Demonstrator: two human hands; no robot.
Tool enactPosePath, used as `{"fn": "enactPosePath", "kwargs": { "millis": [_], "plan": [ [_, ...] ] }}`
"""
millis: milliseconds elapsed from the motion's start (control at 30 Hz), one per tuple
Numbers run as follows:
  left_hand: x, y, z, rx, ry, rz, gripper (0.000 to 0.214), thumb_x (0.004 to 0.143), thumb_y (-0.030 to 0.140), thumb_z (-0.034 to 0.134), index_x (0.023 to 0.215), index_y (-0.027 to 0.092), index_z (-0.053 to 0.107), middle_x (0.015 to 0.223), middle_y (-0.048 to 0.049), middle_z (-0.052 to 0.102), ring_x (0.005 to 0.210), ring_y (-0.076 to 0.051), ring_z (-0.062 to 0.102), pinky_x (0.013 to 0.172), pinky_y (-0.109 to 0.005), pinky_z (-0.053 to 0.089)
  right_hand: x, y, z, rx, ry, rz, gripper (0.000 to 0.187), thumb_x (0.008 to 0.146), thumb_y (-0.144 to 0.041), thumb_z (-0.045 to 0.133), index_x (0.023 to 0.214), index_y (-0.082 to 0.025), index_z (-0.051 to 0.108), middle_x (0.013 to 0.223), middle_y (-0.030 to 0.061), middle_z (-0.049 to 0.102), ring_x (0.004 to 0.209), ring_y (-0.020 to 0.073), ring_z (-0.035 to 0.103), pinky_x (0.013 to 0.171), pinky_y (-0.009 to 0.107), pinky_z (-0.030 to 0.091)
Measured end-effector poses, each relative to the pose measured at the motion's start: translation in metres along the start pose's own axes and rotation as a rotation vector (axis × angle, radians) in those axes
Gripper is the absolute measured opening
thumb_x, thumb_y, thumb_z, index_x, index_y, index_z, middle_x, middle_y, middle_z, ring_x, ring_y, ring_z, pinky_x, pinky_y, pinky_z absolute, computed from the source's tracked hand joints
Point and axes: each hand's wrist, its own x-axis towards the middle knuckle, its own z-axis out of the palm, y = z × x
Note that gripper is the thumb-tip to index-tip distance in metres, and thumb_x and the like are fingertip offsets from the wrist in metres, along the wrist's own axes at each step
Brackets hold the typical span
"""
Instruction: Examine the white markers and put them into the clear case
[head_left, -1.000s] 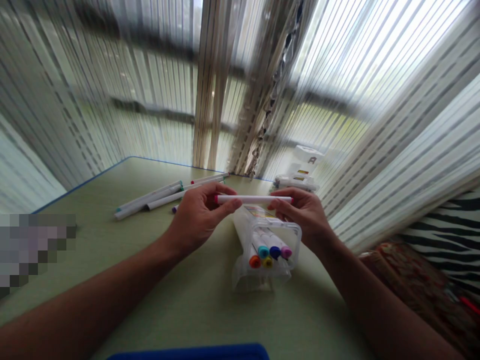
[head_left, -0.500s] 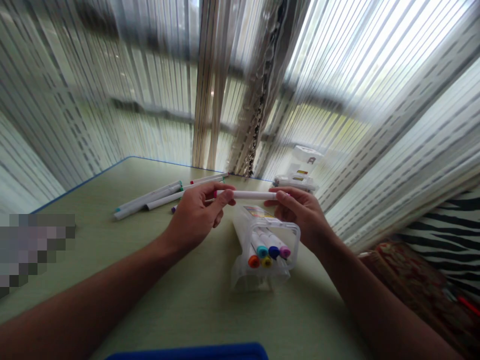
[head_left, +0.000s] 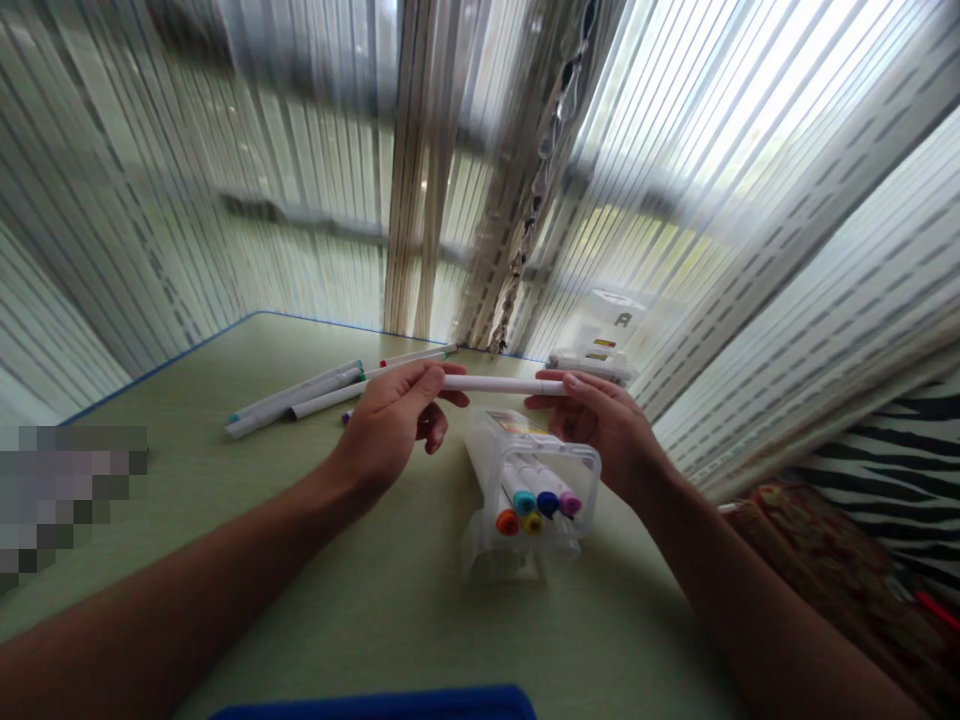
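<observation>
Marker (head_left: 499,385) is extending crosswise above clear case (head_left: 486,462), long axis running left to right; left hand (head_left: 394,415) and right hand (head_left: 609,420) are pinching opposite ends between fingers (head_left: 427,385), neither hand being nearer.

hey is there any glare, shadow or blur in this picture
Head view: glare washes out the upper-right curtain; head view: the table is dim, with soft shadow near the clear case; head view: the white marker looks slightly soft, and a left-edge mosaic hides detail.

Fingers (head_left: 430,383) hide 2 ends of the white marker (head_left: 501,384).
</observation>
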Motion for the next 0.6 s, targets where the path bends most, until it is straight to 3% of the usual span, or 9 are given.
{"fn": "enactPosePath", "kwargs": {
  "millis": [267, 600],
  "plan": [
    [0.0001, 0.0005, -0.0004, 0.132, -0.008, 0.060, 0.024, 0.092, 0.034, 0.063, 0.101, 0.012, 0.066, 0.071, -0.0017, 0.067, 0.041, -0.006, 0.049, 0.038, -0.021, 0.037, 0.0002, 0.0050, -0.0018, -0.101, 0.006, -0.095, 0.024, 0.080, -0.037, 0.080, 0.095, -0.018, 0.076, 0.074, 0.0049, 0.077, 0.045, 0.0079, 0.057, 0.042, 0.021, 0.044],
    [-0.0032, 0.0032, -0.0003, 0.243, -0.030, 0.084, 0.035, 0.077, 0.039, 0.080, 0.095, 0.012, 0.068, 0.063, -0.0011, 0.068, 0.042, -0.007, 0.047, 0.041, -0.020, 0.035, -0.0016, 0.0064, -0.0012, -0.169, 0.041, -0.139, 0.027, 0.068, -0.033, 0.090, 0.088, -0.019, 0.077, 0.066, 0.0024, 0.074, 0.043, 0.0084, 0.055, 0.041, 0.022, 0.044]
  ]
}}
